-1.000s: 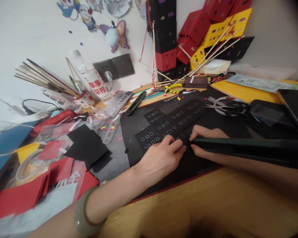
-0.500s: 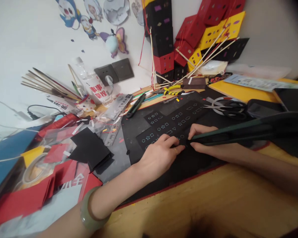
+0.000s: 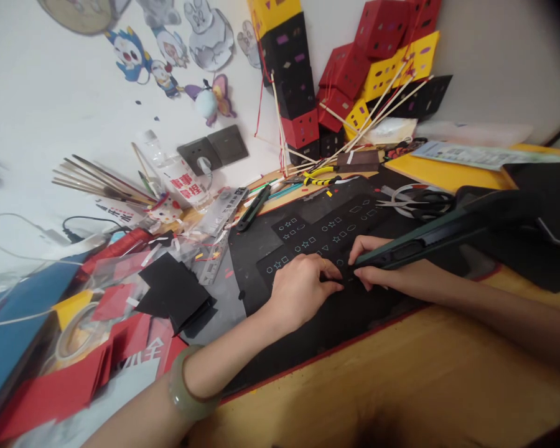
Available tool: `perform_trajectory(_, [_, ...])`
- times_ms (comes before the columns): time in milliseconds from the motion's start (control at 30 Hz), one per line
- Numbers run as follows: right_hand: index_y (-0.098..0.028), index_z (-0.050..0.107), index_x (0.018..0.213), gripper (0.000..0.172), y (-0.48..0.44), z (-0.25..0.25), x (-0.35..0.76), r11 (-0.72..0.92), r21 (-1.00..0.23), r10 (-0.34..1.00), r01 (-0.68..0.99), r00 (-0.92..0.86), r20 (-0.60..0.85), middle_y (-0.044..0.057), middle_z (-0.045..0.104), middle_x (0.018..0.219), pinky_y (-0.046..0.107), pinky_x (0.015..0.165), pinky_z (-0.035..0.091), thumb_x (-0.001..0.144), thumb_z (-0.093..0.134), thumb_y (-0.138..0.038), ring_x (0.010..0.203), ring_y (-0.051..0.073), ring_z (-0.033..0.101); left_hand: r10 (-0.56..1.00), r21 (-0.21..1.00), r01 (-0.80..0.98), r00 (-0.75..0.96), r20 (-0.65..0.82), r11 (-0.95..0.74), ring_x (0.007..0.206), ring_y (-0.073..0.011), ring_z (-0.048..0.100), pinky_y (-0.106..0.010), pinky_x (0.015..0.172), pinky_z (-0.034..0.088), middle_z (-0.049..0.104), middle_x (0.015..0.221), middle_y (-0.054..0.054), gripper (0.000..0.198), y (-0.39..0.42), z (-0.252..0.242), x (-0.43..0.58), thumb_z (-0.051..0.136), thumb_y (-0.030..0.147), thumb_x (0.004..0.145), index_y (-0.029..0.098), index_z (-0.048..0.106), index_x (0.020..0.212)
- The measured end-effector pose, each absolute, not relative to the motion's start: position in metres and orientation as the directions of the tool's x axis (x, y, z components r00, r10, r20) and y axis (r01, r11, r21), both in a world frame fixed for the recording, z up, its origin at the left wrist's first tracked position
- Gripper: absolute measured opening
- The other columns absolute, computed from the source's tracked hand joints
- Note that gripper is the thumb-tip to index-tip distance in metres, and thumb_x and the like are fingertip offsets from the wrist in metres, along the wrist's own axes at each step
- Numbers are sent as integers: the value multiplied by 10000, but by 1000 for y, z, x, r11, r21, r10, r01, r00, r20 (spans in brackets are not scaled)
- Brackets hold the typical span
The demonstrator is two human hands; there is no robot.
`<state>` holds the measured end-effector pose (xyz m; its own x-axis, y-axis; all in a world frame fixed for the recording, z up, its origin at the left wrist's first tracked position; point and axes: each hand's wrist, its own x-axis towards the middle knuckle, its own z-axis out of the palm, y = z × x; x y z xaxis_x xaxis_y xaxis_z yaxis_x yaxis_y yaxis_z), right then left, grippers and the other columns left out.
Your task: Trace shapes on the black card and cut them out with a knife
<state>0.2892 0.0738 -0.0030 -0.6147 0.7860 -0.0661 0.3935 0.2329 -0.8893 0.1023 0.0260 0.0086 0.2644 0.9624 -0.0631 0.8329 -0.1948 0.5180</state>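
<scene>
A sheet of black card (image 3: 303, 227) marked with pale outlines of stars, squares, hexagons and ovals lies on the dark cutting mat (image 3: 261, 330). My left hand (image 3: 301, 286) rests on it, thumb and forefinger bent but apart, tips touching its surface. In my right hand (image 3: 371, 261) is a long dark green tool, seemingly a utility knife (image 3: 429, 239), gripped near its front end. Its body slants up to the right, and its tip points down at the card close to my left fingertips. The blade is too dark to make out.
Another utility knife (image 3: 254, 208), yellow-black pliers (image 3: 322, 177) and scissors (image 3: 401, 204) lie behind the card. Left are folded black card (image 3: 175, 289), red paper (image 3: 56, 386) and a tape roll (image 3: 77, 333). Red, yellow and black paper boxes (image 3: 298, 81) stand against the wall.
The camera view has shifted slightly. My left thumb and forefinger have drawn in more bent, and the knife's rear end has dropped a little while its tip stays near the same spot.
</scene>
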Motion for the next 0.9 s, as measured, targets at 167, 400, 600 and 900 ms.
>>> perform_trajectory(167, [-222,492,784,88,74,0,290,273,-874,890,401,-450,72,-63,576,556,208,436,354,718,533,-182,471,88,494,969,498,855,224,-105,-144,861,-185,589,-266,670,426,673,864,58,76,31,11,107,623,281,750,297,674,803])
perform_trajectory(400, [-225,511,813,94,75,4,292,281,-857,850,432,-526,13,-53,578,598,222,456,364,729,551,-240,499,104,497,963,589,806,201,-182,-57,774,-165,604,-252,642,416,684,782,59,70,36,9,108,636,248,715,266,684,763])
perform_trajectory(600, [-211,547,770,59,76,0,291,371,-823,809,430,-585,59,-37,564,685,223,518,361,717,553,-238,617,115,504,969,607,791,202,-140,-77,791,-166,586,-242,637,415,663,786,40,90,34,6,108,670,249,698,229,654,784])
perform_trajectory(900, [-211,546,762,68,76,-4,291,367,-814,785,450,-619,12,-32,575,676,225,495,346,696,551,-222,597,119,495,961,625,777,223,-162,-75,756,-165,585,-253,659,438,667,767,16,99,35,4,109,641,242,732,217,680,819])
